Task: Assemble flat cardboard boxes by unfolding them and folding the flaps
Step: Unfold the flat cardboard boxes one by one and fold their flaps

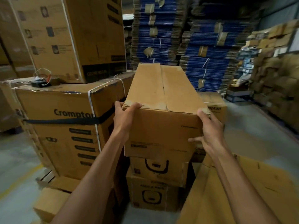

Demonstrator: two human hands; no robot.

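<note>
While the left hand (124,115) and right hand (210,133) grip its near top corners, the box (161,88) sits on a stack (155,180), long side pointing away, big boxes (64,110) close left, open floor (252,126) right.

Plain grey concrete floor (17,159), yellow line (21,180) near left. A pallet (46,176) of strapped cartons (64,126) sits left, blue flattened boxes (202,54) stacked far back.

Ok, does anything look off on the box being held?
The box has pale, torn patches along its near top edge, by the left hand and right hand. The top flaps meet with no tape showing over the seam.
</note>
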